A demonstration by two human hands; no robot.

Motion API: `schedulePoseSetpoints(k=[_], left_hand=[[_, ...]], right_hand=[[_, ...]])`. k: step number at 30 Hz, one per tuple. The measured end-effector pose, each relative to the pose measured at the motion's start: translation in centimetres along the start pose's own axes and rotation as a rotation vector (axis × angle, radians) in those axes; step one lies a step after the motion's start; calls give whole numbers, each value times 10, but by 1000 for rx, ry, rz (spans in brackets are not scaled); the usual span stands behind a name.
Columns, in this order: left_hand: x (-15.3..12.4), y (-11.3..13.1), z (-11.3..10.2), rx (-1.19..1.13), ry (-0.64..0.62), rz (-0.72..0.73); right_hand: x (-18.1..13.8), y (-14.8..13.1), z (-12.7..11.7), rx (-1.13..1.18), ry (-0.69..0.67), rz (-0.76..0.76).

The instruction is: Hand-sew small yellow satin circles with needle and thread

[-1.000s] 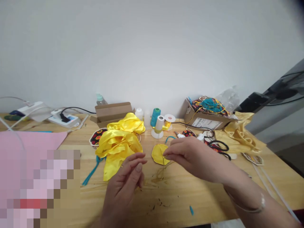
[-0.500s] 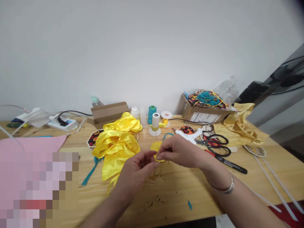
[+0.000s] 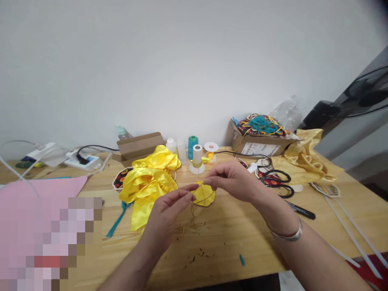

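Observation:
A round piece of yellow fabric (image 3: 205, 195) lies on the table, with a dark thin thread (image 3: 194, 209) crossing it and trailing below. At its left edge my left hand (image 3: 172, 208) is closed in a pinch on the thread. My right hand (image 3: 233, 180) is closed too, thumb and forefinger together over the fabric's upper right; the thread runs toward its fingertips, which partly hide it. Just behind the fabric stands a spool on a white base (image 3: 197, 155). Beside my left hand sits a heap of shiny yellow satin (image 3: 151, 173).
Black-handled scissors (image 3: 279, 184) and a black marker (image 3: 303, 210) lie right of my right arm. At the back are a teal thread cone (image 3: 192, 148), an open cardboard box (image 3: 139, 145) and a filled carton (image 3: 260, 146). Pink cloth (image 3: 45, 190) covers the left side.
My hands have moved apart, the right one up and away from the left, drawing the thread out across the yellow fabric. More of the fabric now shows.

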State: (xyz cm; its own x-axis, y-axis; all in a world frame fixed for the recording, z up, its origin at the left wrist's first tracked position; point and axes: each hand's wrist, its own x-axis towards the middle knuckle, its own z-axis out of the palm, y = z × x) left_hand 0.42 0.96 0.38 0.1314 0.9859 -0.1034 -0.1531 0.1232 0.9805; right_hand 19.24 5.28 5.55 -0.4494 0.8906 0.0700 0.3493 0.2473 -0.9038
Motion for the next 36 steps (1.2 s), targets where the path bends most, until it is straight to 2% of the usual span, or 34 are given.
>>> schedulePoseSetpoints(k=[5,8,13,18,21,26,29,31,36], left_hand=[[-1,5,9,-175,-102,-9],[-5,6,15,-191,-143,5],[-12,4,17,27,-10,123],[-19,3,16,282,21,251],[-23,1,15,307,24,292],[-26,-5,14,333,11,347],[-27,-5,15,341,0,358],[-26,-4,18,341,-11,350],[-15,1,23,313,-62,296]], right_hand=[[-3,-7,12,79,21,-100],[-5,-13,19,-1,132,-190],[-14,-18,28,97,224,-184],[-25,-12,40,365,170,-7],[-30,-9,44,427,184,78],[-39,-11,42,405,127,93],[-43,-11,38,380,148,105],[-44,-10,35,421,142,112],[-33,2,26,565,29,82]])
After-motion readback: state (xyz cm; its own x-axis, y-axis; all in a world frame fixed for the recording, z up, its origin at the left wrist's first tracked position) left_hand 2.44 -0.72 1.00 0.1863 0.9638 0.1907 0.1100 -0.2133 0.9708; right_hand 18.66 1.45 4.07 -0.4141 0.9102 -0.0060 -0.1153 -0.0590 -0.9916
